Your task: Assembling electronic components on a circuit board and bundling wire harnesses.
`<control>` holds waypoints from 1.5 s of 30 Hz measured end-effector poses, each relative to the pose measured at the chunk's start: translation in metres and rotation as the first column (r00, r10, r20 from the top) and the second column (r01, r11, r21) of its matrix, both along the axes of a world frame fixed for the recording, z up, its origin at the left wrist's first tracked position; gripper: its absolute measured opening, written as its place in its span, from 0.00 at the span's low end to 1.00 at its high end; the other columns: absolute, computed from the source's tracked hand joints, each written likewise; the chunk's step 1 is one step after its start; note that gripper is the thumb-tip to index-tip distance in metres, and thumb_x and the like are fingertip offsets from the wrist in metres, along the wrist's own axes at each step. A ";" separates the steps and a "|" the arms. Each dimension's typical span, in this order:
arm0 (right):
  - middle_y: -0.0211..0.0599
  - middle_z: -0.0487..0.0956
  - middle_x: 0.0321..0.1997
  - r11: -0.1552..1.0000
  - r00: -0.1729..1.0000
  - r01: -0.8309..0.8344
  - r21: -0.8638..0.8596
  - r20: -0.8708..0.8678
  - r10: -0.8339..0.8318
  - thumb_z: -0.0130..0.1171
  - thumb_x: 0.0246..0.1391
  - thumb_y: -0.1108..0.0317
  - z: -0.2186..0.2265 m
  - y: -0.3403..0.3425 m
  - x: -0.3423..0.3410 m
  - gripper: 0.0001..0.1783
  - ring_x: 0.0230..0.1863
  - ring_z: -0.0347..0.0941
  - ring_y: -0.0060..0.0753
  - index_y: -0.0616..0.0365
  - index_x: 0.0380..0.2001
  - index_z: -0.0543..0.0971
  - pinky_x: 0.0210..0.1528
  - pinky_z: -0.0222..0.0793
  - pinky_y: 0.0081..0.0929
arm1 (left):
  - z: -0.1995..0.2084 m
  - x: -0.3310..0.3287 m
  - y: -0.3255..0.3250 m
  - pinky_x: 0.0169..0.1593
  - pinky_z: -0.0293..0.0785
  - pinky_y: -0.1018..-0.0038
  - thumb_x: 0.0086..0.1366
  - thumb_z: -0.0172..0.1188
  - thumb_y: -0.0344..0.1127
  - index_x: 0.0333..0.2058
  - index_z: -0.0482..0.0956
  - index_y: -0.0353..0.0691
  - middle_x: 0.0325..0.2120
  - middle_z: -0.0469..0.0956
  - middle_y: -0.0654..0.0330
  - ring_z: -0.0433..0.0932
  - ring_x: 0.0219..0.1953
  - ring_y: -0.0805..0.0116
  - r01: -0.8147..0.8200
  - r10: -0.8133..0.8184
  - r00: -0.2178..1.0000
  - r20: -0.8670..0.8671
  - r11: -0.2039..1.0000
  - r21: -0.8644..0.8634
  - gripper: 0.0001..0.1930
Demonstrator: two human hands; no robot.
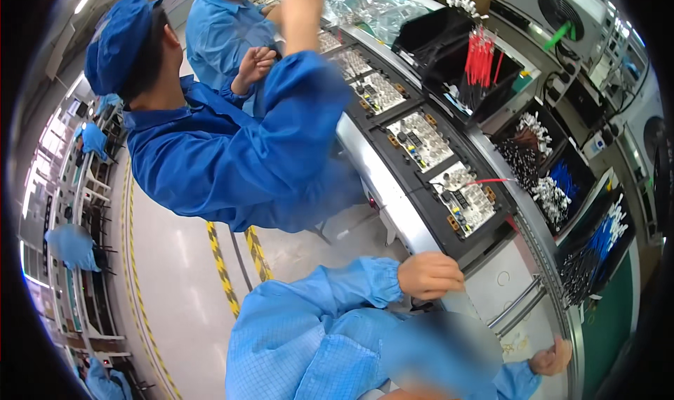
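My left hand (431, 275), in a light blue sleeve, hovers beside the near edge of the line with its fingers curled together. Whatever it may hold is hidden. Lower right, over the line's pale open section, my right hand (551, 358) looks closed too, and its contents cannot be made out. Just beyond my left hand a white circuit board (463, 198) with black, yellow and orange parts sits in a black tray (437, 221). A red wire (495, 181) sticks out from that board toward the far rail. Another populated board (420, 140) lies behind it.
A co-worker in dark blue (232, 147) stands close on my left, arms raised. Beyond the line are black bins with red wires (481, 56), black wires (518, 158) and blue wires (597, 252). Metal rods (516, 305) cross the line near my hands. A fan (560, 14) is at the back.
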State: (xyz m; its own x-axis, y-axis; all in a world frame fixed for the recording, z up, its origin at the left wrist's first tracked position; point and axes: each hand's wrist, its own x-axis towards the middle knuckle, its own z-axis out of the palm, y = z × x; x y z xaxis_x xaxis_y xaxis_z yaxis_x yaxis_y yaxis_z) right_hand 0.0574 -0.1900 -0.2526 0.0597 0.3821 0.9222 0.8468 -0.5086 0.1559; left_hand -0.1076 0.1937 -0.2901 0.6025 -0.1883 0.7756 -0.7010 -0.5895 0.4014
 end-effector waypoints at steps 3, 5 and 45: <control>0.40 0.70 0.15 0.961 0.991 -0.132 -0.244 -0.033 0.128 0.37 0.58 0.63 0.046 0.046 -0.012 0.23 0.18 0.65 0.39 0.71 0.29 0.77 0.23 0.62 0.31 | -0.019 -0.028 0.021 0.39 0.69 0.66 0.56 0.50 0.31 0.37 0.77 0.37 0.38 0.74 0.56 0.73 0.39 0.58 0.028 -0.029 0.999 0.031 0.999 0.029 0.12; 0.37 0.67 0.12 0.893 0.964 -0.233 -0.385 -0.213 0.160 0.37 0.57 0.63 0.063 0.062 -0.016 0.23 0.15 0.61 0.36 0.71 0.29 0.77 0.21 0.58 0.29 | -0.026 -0.059 0.048 0.44 0.68 0.64 0.52 0.50 0.26 0.39 0.77 0.39 0.38 0.74 0.55 0.73 0.41 0.58 -0.044 0.044 0.999 0.005 0.999 0.020 0.14; 0.32 0.65 0.11 0.970 0.895 0.188 -0.153 -0.380 -0.233 0.42 0.58 0.55 0.048 -0.034 -0.083 0.24 0.12 0.61 0.29 0.63 0.22 0.78 0.14 0.53 0.24 | -0.089 -0.058 0.345 0.64 0.46 0.60 0.60 0.40 0.33 0.60 0.49 0.33 0.61 0.51 0.47 0.50 0.62 0.51 0.440 -0.151 0.770 0.620 -0.579 -0.686 0.29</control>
State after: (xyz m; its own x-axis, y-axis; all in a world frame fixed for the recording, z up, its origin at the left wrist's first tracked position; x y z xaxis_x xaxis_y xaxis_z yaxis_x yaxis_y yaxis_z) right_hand -0.0252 -0.2243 -0.2043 0.4979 0.4170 0.7604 0.7255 -0.6806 -0.1018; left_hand -0.1658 0.5391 -0.3793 0.7397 0.6398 0.2085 -0.6133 0.7685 -0.1825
